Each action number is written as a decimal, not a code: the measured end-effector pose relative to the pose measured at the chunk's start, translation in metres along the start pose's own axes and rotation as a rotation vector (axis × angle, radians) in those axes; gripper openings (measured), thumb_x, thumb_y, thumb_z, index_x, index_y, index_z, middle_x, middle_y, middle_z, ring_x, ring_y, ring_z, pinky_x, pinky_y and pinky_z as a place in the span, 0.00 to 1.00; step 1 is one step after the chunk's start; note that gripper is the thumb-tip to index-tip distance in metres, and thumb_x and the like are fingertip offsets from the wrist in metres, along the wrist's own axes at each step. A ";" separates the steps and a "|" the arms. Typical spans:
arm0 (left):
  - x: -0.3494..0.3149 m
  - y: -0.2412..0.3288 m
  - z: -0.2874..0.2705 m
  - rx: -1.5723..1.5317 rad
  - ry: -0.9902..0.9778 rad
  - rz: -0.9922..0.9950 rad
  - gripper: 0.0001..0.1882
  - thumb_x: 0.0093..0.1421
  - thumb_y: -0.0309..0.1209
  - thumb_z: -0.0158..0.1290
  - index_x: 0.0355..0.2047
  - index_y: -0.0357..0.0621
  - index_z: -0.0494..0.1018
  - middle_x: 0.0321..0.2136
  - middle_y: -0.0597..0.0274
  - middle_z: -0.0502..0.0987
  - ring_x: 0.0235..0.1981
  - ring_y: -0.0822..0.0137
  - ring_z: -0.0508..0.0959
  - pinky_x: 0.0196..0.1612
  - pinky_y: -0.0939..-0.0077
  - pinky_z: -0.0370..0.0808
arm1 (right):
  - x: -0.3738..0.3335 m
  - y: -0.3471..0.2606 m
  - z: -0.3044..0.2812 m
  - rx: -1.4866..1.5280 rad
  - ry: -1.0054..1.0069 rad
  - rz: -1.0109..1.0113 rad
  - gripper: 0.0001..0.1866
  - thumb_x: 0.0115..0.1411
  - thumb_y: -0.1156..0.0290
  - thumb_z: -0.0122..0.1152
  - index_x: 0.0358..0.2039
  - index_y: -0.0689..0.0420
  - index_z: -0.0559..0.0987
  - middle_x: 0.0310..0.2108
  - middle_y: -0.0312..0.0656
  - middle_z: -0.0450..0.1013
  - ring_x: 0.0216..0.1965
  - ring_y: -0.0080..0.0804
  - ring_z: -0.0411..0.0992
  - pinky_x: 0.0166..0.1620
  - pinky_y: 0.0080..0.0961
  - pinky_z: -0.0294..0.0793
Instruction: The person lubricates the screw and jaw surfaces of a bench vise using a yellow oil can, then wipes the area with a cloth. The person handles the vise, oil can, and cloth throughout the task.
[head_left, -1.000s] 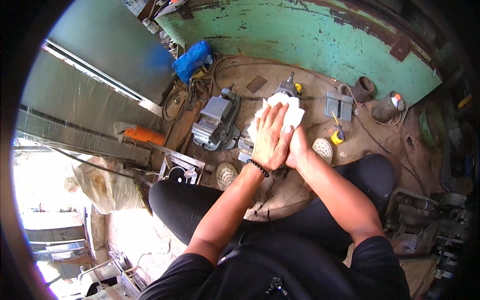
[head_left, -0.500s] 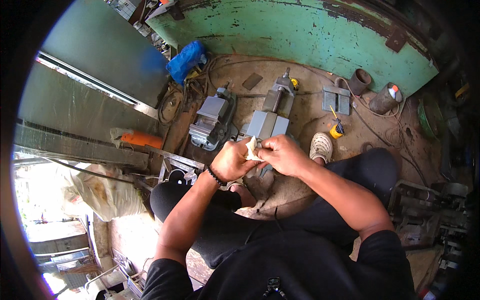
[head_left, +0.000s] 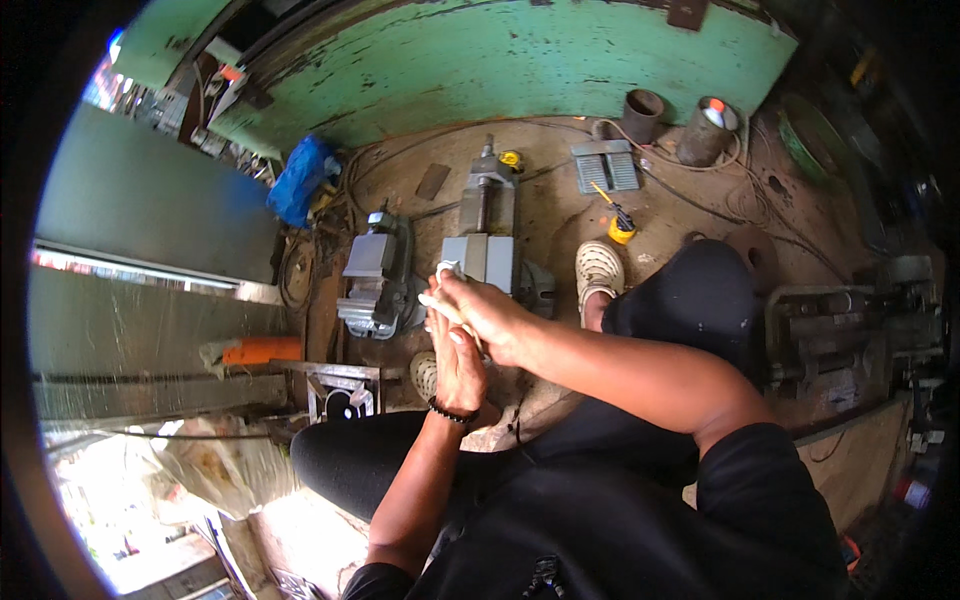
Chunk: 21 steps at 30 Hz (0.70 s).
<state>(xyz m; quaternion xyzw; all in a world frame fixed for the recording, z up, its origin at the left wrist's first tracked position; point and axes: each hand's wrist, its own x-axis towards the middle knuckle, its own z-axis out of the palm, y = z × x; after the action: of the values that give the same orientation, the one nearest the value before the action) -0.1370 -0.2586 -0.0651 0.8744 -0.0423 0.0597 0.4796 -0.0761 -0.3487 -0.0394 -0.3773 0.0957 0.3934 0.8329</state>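
A crumpled white cloth is gripped in my right hand and pressed against my left hand. With its fingers stretched out, my left hand lies flat against the cloth and the right hand; a dark bead bracelet circles its wrist. Both hands hang over the near end of a grey machine vise, whose long screw points away from me. To the left of it on the floor stands a second grey machine vise.
Beyond the vises are a yellow tape measure, a grey foot pedal, a yellow-based oil can and two pipe pieces. A cable crosses the floor. A blue plastic bag sits left, near a square metal frame.
My left hand has straightened its fingers and swung upright, while the right hand has shifted left with the cloth, now over the left hand. The view has turned to the right.
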 end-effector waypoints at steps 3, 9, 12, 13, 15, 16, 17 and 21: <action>0.014 0.014 -0.006 0.356 0.092 0.119 0.40 0.69 0.59 0.19 0.70 0.44 0.52 0.72 0.41 0.41 0.73 0.40 0.37 0.71 0.47 0.36 | -0.003 -0.006 -0.002 0.028 0.035 -0.219 0.22 0.72 0.51 0.46 0.46 0.58 0.72 0.41 0.38 0.72 0.43 0.23 0.70 0.44 0.24 0.73; 0.046 0.029 -0.025 0.416 0.167 0.427 0.23 0.65 0.41 0.45 0.54 0.41 0.74 0.58 0.40 0.70 0.59 0.42 0.70 0.60 0.54 0.67 | -0.013 -0.027 -0.001 -0.319 0.148 -0.526 0.23 0.73 0.56 0.44 0.29 0.62 0.74 0.16 0.40 0.69 0.18 0.34 0.68 0.25 0.33 0.67; 0.043 0.040 -0.037 0.471 0.076 0.475 0.22 0.52 0.30 0.59 0.49 0.40 0.77 0.56 0.40 0.71 0.53 0.45 0.76 0.53 0.60 0.75 | -0.022 -0.036 -0.003 -0.473 0.207 -0.659 0.29 0.72 0.52 0.44 0.22 0.63 0.74 0.15 0.50 0.69 0.18 0.44 0.69 0.26 0.41 0.66; 0.040 0.043 -0.042 0.453 0.078 0.486 0.22 0.52 0.31 0.60 0.49 0.40 0.78 0.56 0.41 0.71 0.53 0.45 0.77 0.53 0.60 0.76 | -0.026 -0.043 -0.003 -0.557 0.183 -0.649 0.29 0.72 0.52 0.44 0.22 0.63 0.74 0.15 0.49 0.69 0.18 0.43 0.69 0.25 0.41 0.66; 0.031 0.048 -0.053 0.446 0.076 0.443 0.22 0.53 0.33 0.62 0.48 0.41 0.78 0.56 0.41 0.71 0.52 0.45 0.77 0.53 0.62 0.76 | -0.035 -0.058 -0.001 -0.717 0.150 -0.643 0.28 0.72 0.52 0.44 0.22 0.61 0.74 0.15 0.48 0.69 0.17 0.43 0.69 0.24 0.41 0.65; 0.024 0.050 -0.058 0.405 0.085 0.460 0.22 0.52 0.35 0.65 0.47 0.40 0.78 0.56 0.42 0.72 0.52 0.47 0.78 0.54 0.64 0.75 | -0.041 -0.069 -0.006 -0.734 0.100 -0.649 0.27 0.72 0.52 0.43 0.23 0.59 0.74 0.13 0.44 0.69 0.15 0.39 0.69 0.23 0.38 0.66; 0.021 0.052 -0.058 0.251 0.132 0.462 0.21 0.59 0.38 0.61 0.48 0.39 0.77 0.57 0.44 0.71 0.53 0.50 0.78 0.53 0.62 0.76 | -0.044 -0.079 -0.007 -0.595 0.126 -0.711 0.27 0.73 0.52 0.42 0.22 0.58 0.73 0.11 0.39 0.68 0.13 0.34 0.68 0.21 0.35 0.67; 0.013 0.057 -0.040 -0.652 0.384 -0.275 0.36 0.69 0.56 0.42 0.67 0.44 0.56 0.62 0.51 0.65 0.63 0.54 0.67 0.62 0.55 0.67 | -0.040 -0.099 -0.013 -0.446 -0.070 -0.621 0.26 0.72 0.52 0.44 0.23 0.55 0.75 0.10 0.37 0.67 0.12 0.31 0.69 0.19 0.34 0.68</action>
<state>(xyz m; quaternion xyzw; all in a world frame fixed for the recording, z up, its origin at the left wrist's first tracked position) -0.1342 -0.2559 0.0058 0.6469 0.1490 0.1409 0.7345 -0.0293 -0.4215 0.0243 -0.5465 -0.1396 0.1461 0.8127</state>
